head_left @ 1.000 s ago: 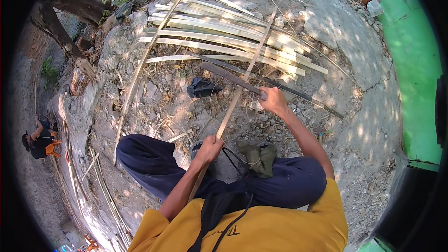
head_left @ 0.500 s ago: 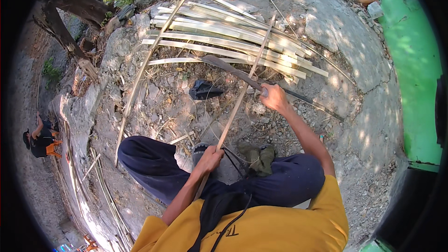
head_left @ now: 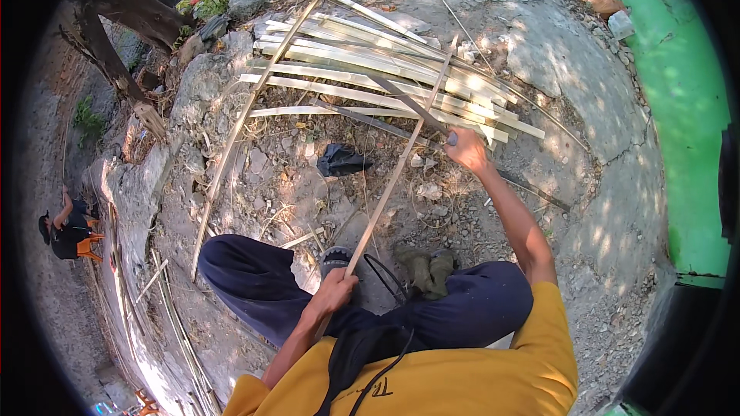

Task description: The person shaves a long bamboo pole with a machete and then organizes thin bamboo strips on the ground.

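My left hand (head_left: 337,293) is closed around the near end of a long bamboo strip (head_left: 383,199) by my left leg. The strip slants away from me to the right, and its far end lies over a pile of pale split bamboo strips (head_left: 354,62). In my right hand (head_left: 468,151) is the handle of a machete (head_left: 402,96), gripped in closed fingers. Its dark blade crosses the held strip toward the upper left; I cannot tell whether it touches the strip. Between the pile and my legs lies a crumpled black thing (head_left: 343,160).
Another long strip (head_left: 231,150) lies at the left across the pile. A dark narrow strip (head_left: 532,186) rests beyond my right forearm. More poles (head_left: 181,339) lie lower left, near a seated person (head_left: 68,227). Tree trunks (head_left: 116,62) stand upper left; a green wall (head_left: 678,123) is at right.
The machete has moved up and to the right along the strip with my right hand. My left hand has shifted slightly down and left, still holding the strip.
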The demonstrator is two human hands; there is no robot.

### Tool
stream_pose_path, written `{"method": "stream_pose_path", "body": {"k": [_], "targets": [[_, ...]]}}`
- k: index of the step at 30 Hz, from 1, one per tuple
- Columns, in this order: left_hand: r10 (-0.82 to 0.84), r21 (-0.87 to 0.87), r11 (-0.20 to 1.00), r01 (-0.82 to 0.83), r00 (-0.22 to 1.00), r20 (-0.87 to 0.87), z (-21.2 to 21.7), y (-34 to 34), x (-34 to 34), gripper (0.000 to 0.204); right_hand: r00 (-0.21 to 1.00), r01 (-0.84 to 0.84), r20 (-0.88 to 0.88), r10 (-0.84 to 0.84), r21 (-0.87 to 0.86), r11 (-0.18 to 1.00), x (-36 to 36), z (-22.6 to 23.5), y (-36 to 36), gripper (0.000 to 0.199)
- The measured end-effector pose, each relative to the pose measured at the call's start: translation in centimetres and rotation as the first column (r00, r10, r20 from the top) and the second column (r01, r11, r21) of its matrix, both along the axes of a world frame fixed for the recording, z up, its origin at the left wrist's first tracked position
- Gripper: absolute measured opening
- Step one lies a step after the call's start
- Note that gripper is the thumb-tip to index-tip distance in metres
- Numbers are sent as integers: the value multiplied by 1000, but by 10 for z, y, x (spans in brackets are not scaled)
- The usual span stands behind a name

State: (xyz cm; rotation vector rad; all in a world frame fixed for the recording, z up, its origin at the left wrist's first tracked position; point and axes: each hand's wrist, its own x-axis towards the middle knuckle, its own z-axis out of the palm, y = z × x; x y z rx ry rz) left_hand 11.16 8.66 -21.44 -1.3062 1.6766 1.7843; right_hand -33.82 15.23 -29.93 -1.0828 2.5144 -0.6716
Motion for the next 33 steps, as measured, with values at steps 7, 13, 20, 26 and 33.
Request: {"method": "stream_pose_path", "body": {"k": [7,13,20,26,33], "targets": [[-136,-251,960,128,991,-15,15,-10,4,25,987,-158,-14,157,-25,987,26,-10,16,40],[-85,-150,985,91,995,47,50,-6,18,18,984,-37,-170,57,119,992,-74,-23,1,31],[-145,-213,962,170,981,126,63,-22,67,21,959,260,-140,-245,103,960,-119,-29,7,36],[-168,-590,754,288,953,250,118,-37,67,17,886,463,8,-464,41,885,-82,-26,38,41],[-42,-910,236,341,939,341,220,-71,71,28,603,735,564,-564,-117,668,-105,-34,122,17]]}}
